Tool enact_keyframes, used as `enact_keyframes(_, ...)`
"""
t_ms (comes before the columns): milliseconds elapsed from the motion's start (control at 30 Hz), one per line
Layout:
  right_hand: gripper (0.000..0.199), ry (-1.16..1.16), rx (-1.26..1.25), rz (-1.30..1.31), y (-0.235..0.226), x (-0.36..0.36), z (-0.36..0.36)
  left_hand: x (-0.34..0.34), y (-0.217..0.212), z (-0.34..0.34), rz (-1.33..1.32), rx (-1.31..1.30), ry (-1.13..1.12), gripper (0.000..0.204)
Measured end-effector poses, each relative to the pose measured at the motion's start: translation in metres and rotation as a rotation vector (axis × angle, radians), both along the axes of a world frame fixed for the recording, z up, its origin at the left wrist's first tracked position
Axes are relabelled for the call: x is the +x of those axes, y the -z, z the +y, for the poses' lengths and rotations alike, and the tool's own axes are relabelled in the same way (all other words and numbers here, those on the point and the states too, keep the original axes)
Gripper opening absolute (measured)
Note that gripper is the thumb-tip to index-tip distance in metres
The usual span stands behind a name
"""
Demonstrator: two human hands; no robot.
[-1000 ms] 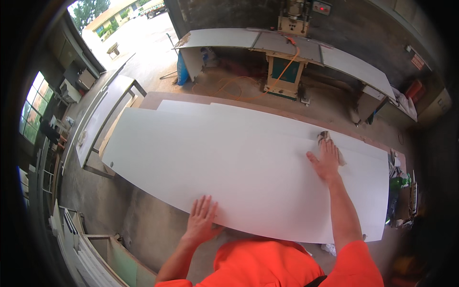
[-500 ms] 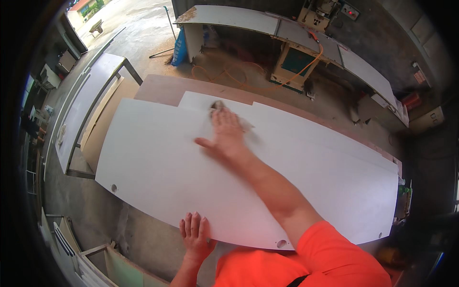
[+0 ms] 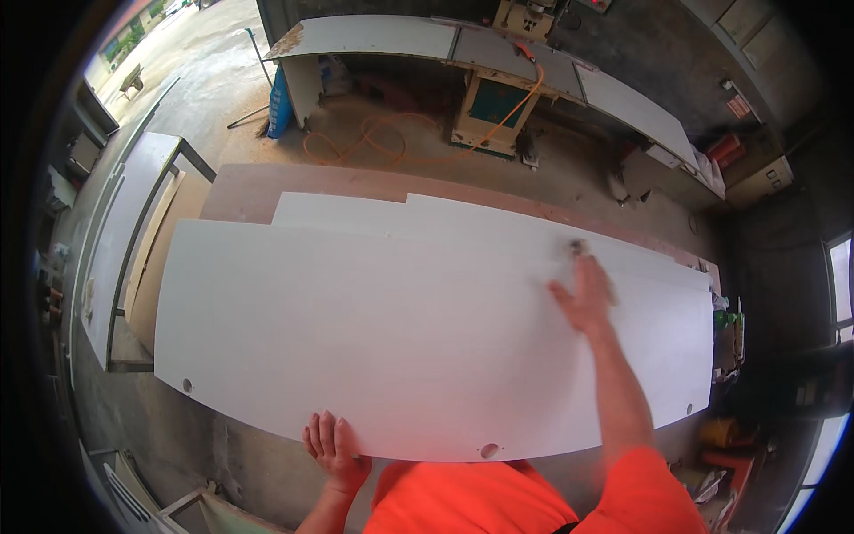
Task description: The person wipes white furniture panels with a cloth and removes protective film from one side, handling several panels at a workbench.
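Observation:
A large white panel [image 3: 374, 320] lies flat in front of me, with round holes along its near edge. My right hand [image 3: 584, 298] is stretched out over the panel's right half, thumb spread, pressing a crumpled rag [image 3: 578, 247] onto the surface. Motion blurs the rag, and the hand covers most of it. At the near edge, left of my body, my left hand [image 3: 334, 445] rests with its fingers lying on the panel, holding nothing.
More white panels [image 3: 334, 210] and a brownish board [image 3: 240, 189] lie under the top panel. To the left stands a metal-framed table [image 3: 133, 205]. A long workbench [image 3: 382, 37] runs along the back, with an orange hose [image 3: 400, 125] on the floor before it.
My right hand has swept the rag from the panel's far middle to its right half. The view has shifted right. My left hand stays at the near edge.

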State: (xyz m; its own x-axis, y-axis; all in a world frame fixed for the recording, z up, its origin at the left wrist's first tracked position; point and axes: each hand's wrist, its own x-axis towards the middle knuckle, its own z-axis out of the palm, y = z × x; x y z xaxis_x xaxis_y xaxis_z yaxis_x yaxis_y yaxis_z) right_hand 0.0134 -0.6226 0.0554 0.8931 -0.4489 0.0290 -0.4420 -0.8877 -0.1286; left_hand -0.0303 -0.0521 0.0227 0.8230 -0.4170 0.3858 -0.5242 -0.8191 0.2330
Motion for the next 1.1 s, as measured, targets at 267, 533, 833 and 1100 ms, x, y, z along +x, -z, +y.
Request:
enact_keyframes(267, 0.104, -0.172, -0.001, -0.071, -0.005, 0.008, 0.019, -0.002, -0.001, 0.002, -0.014, 0.043, 0.007, 0.059)
enact_keyframes(533, 0.123, -0.473, 0.200, -0.303, 0.011, 0.182, 0.246, 0.009, -0.002, 0.009, 0.045, 0.066, 0.151, 0.062)
enact_keyframes(833, 0.114, 0.224, -0.001, 0.009, 0.000, -0.003, -0.014, 0.036, -0.006, 0.052, 0.108, 0.052, 0.118, 0.054)
enact_keyframes(1100, 0.131, -0.433, 0.076, -0.178, 0.004, 0.187, 0.264, 0.027, 0.012, 0.058, 0.076, 0.018, 0.054, 0.043)
